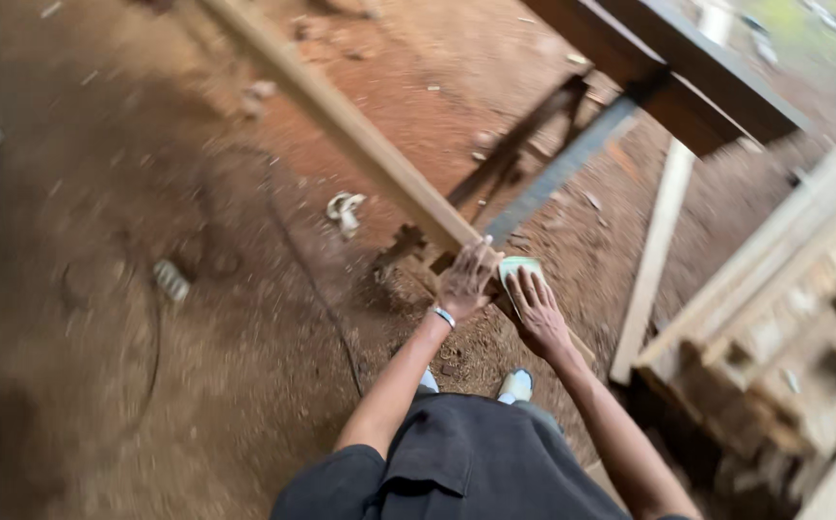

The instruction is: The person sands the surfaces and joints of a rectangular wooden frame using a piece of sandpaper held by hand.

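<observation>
Outdoors, hands (500,294) on long plank (341,120), sawdust-strewn dirt floor (100,289)

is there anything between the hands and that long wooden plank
Nothing visible. The left hand rests directly on the near end of the wooden plank, and the right hand presses a pale green pad against it.

I'm looking down into a rough woodworking yard: a sawdust-strewn dirt floor (148,193), a long timber plank (341,120) crossing the frame's centre, and stacked lumber (784,318) at lower right.
</observation>
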